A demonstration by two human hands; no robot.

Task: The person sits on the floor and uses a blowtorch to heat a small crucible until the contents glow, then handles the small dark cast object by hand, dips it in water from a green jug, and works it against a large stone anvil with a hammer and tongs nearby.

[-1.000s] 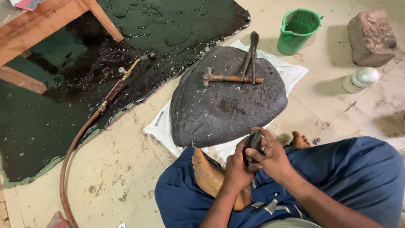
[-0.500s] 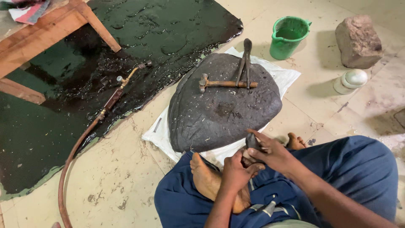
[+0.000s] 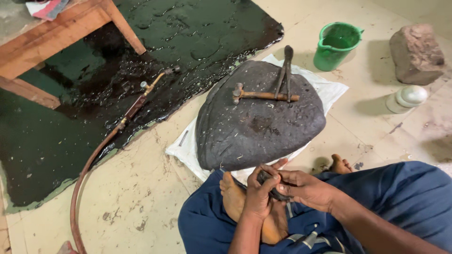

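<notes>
Lowered since a second ago: small dark piece (image 3: 269,181), now over the crossed feet, clenched between left hand (image 3: 258,196) and right hand (image 3: 306,188). Just beyond: dark stone slab (image 3: 254,127) bearing hammer (image 3: 263,95) and tongs (image 3: 285,70). Farther: green bucket (image 3: 335,46).

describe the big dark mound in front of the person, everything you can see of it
The dark mound is a broad, rounded, roughly heart-shaped lump, charcoal grey with a gritty, speckled surface that looks like pitch or tar. It lies flat on a white sack on the pale floor, its narrower end toward the person's bare foot. On its top rest a small hammer with a rusty handle, lying crosswise, and dark tongs pointing away. A darker stain marks its middle. Neither hand touches it.
</notes>
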